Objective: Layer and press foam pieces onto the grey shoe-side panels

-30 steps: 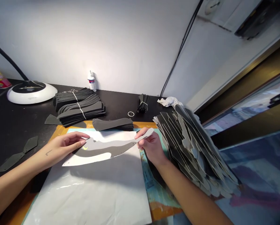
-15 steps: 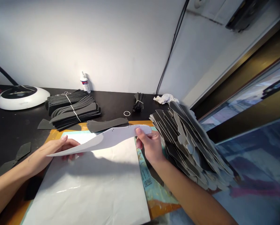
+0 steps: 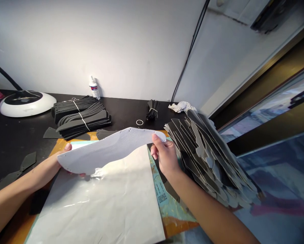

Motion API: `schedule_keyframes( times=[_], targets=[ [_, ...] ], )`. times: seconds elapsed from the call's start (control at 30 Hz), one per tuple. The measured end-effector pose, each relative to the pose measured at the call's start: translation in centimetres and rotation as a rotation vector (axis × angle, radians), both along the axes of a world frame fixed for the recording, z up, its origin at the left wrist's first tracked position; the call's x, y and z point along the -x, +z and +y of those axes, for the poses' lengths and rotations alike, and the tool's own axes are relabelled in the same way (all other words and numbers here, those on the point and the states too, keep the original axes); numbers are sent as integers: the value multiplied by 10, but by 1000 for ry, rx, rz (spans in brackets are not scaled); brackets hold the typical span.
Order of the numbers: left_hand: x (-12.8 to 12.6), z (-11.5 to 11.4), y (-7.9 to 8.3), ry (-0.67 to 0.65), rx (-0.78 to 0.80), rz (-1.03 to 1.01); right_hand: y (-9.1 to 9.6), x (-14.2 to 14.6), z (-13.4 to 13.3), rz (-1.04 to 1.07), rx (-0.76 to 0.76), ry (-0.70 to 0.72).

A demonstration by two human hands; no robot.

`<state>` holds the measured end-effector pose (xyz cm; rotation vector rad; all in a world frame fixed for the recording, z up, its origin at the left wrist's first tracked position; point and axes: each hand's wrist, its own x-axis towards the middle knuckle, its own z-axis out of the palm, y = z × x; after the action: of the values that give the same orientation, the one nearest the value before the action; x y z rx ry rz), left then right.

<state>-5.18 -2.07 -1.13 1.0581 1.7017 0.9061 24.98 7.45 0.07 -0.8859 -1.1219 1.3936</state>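
Observation:
My right hand [image 3: 165, 157] pinches the narrow right end of a long, curved white cut-out piece [image 3: 108, 150], thumb on top. Small holes run along its edges, and its face looks finely textured. At its wide left end, my left hand [image 3: 65, 150] holds it from behind; the thumb shows above the upper edge and a fingertip below. The other left fingers are hidden by the piece. Something shiny and clear [image 3: 98, 173] shows just under the lower edge; I cannot tell what it is. Below lies a white sheet [image 3: 103, 206].
Fanned dark and grey cut pieces [image 3: 207, 156] lie at the right. Tied bundles of dark pieces [image 3: 83, 118] and a small bundle [image 3: 152, 110] lie behind. Also there: a white bottle [image 3: 94, 88], lamp base [image 3: 27, 104], white ring [image 3: 139, 122], crumpled tissue [image 3: 181, 107] and loose pieces [image 3: 28, 161].
The white piece has tilted so its broad face turns toward me, and its left end has risen. Both hands keep to its ends. The view has shifted slightly.

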Motion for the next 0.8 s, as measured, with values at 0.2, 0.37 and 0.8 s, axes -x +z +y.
schedule_keyframes(
  times=[0.2,0.37,0.8],
  targets=[
    [13,13,-2,26,-41,-202,5,0,5,249,198,131],
    [12,19,-4,310,-162,-311,-1,-1,7,323,243,231],
    [10,16,2,443,-393,-284,-2,4,12,235,344,92]
  ],
)
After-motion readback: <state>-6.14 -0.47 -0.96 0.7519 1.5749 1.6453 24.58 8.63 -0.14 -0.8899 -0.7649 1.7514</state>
